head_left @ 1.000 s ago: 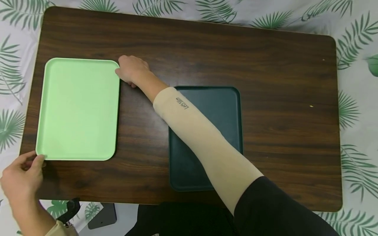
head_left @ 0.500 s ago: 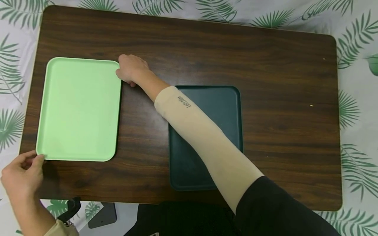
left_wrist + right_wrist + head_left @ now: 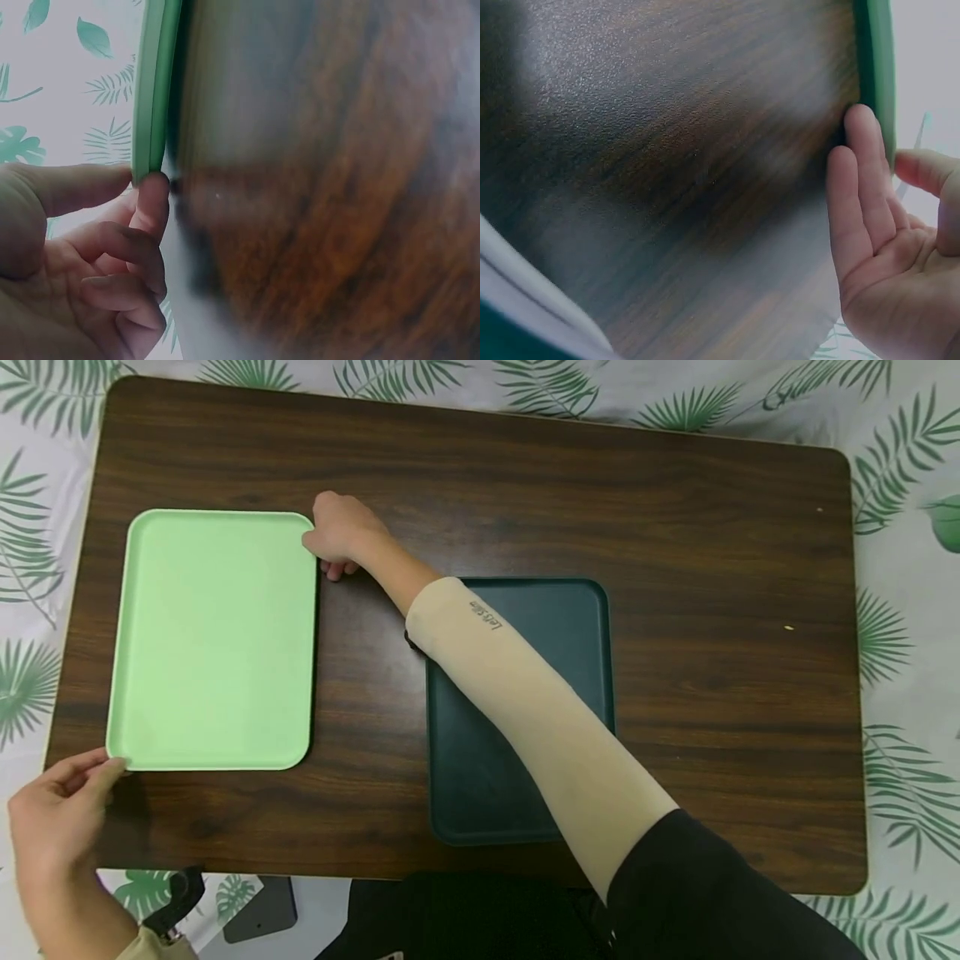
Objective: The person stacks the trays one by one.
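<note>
A light green rectangular tray [image 3: 213, 639] lies at the left of the brown wooden table [image 3: 675, 527]. My left hand [image 3: 63, 814] pinches its near left corner; in the left wrist view the thumb is on one side of the green rim [image 3: 154, 90] and the index finger on the other. At the far right corner my right hand [image 3: 345, 531] pinches the rim, with the thumb over the top and the fingers [image 3: 866, 142] beneath the outer edge. A dark teal tray [image 3: 480, 785] lies in the middle of the table, partly hidden under my right forearm.
Leaf-patterned cloth [image 3: 907, 693] surrounds the table on several sides. Below the near edge, a dark flat device [image 3: 262, 914] shows beside a black strap [image 3: 180, 897]. A small pale speck [image 3: 789, 627] lies on the table's right part.
The green tray has slid a little to the right, and both hands have moved along with it. The dark teal tray has stayed in place.
</note>
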